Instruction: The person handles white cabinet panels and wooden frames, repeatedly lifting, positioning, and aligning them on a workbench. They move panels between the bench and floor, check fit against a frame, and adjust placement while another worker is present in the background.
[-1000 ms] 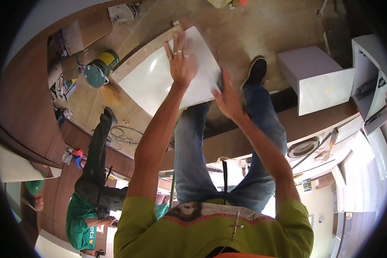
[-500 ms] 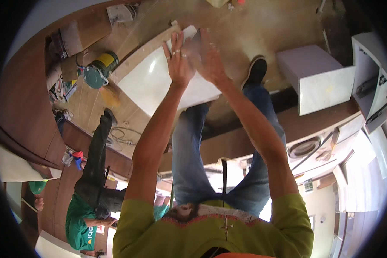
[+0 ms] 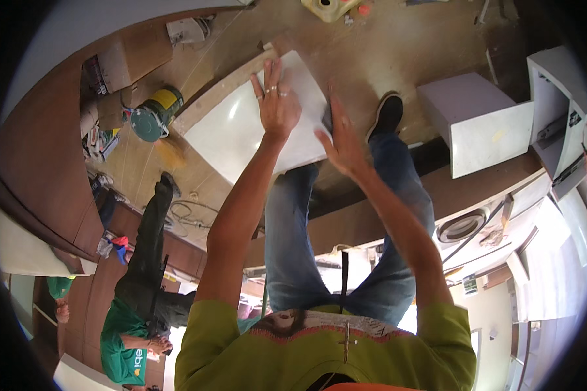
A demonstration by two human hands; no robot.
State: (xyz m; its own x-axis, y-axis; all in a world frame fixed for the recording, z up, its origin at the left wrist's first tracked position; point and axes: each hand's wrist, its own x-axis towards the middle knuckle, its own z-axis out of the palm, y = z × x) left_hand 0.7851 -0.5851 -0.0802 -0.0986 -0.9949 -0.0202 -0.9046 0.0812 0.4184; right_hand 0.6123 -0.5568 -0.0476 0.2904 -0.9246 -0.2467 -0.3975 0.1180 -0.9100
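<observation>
A glossy white panel [image 3: 225,140] lies low in front of me, slanted, its near edge by my left knee. My left hand [image 3: 280,107] rests flat on its top, fingers stretched out. At the panel's right edge my right hand [image 3: 347,143] presses a thin dark grey piece [image 3: 329,116], which looks like sandpaper, against the side. Its fingers are blurred and partly hide that piece; the thumb stands apart, toward the panel.
A wooden board [image 3: 222,86] runs along the panel's far left side. A green and yellow can [image 3: 158,112] stands left of it, near cardboard boxes [image 3: 140,58]. To the right is a white-fronted drawer [image 3: 489,140]. A person in a green shirt [image 3: 125,339] is at lower left.
My right hand has slid nearer and to the right along the panel's edge, away from my left hand, with the dark piece. My left hand has shifted slightly on the panel.
</observation>
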